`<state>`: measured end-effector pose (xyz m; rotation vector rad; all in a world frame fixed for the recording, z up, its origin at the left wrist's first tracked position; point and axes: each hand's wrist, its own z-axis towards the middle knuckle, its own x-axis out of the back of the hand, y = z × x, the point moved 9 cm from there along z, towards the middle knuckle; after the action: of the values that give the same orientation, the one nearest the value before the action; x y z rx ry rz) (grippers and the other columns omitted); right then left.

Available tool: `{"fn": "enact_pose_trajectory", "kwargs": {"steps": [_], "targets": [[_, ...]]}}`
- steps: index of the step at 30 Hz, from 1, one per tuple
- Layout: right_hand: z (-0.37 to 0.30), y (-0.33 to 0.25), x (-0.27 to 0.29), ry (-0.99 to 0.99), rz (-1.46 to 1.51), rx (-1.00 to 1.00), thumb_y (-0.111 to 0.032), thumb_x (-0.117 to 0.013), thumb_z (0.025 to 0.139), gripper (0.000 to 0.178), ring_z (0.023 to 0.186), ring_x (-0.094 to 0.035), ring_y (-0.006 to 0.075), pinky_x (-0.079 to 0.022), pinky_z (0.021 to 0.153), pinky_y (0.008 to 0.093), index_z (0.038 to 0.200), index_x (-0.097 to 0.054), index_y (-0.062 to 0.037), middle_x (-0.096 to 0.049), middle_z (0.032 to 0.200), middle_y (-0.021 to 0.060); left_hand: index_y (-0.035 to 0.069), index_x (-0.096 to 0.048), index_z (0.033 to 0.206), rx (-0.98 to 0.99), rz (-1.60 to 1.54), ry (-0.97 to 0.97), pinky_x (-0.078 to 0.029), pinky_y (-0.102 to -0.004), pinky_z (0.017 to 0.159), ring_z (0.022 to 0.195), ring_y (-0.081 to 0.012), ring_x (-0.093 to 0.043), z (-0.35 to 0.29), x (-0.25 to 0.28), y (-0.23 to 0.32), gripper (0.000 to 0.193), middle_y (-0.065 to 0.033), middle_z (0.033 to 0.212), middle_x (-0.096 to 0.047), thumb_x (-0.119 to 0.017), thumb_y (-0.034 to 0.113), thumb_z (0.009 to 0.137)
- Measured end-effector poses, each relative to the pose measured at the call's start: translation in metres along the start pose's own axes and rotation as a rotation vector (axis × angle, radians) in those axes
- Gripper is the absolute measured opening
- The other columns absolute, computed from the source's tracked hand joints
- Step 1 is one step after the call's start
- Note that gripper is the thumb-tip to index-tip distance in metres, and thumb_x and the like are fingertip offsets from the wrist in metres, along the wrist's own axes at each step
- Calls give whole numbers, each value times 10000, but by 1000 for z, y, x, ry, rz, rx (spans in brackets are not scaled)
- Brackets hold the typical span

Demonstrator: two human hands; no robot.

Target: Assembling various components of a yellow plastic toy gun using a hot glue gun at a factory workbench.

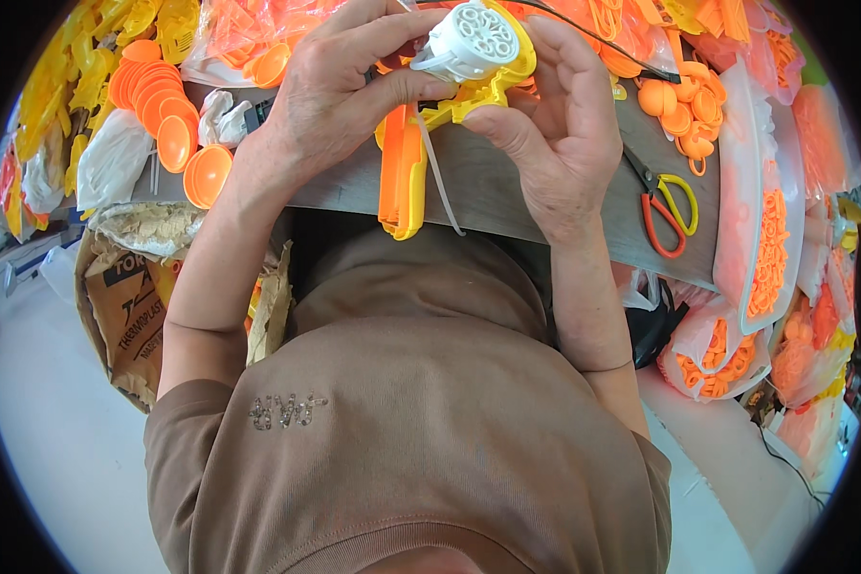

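A toy bubble gun with a yellow shell (493, 93) is held up over the near edge of the table. A white round nozzle (475, 40) with a ring of holes sits in its front end, facing up. Its handle (402, 172), orange inside a yellow edge, points down towards me, and a thin pale strip (437, 172) hangs beside it. My left hand (330, 91) is closed around the gun, thumb under the white nozzle. With curled fingers and thumb, my right hand (564, 134) grips the yellow shell on the other side; some fingertips are hidden.
Scissors (662, 201) with red and yellow handles lie right on the grey table (344, 187). Stacked orange cups (175, 143) stand left. A white bin (751, 230) of small orange parts is at right. An open brown paper sack (124, 306) stands below left.
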<state>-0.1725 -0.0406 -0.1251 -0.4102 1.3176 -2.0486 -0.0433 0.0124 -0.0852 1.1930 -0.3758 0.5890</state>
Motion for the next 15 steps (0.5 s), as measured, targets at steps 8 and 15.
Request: {"fn": "enact_pose_trajectory", "kwargs": {"steps": [8,15], "targets": [[-11,-19,-10,89,-52,-12,88,-676,771,668,1195,-496,256,-474,962,380,1335,-325,25,-466,1301,170,7,-625,1149,-33,50,43,-434,-265,714,803,-134,-516,-8,-4,-6,432,-36,867,-528,-732,35,731],[-37,-10,18,121,-83,-107,105,-658,755,674,1188,-495,233,-454,971,362,1345,-346,8,-485,1287,137,-2,-609,1112,-232,323,26,-472,-329,664,753,-253,-562,-1,-31,27,446,-111,863,-539,-720,25,680]]}}
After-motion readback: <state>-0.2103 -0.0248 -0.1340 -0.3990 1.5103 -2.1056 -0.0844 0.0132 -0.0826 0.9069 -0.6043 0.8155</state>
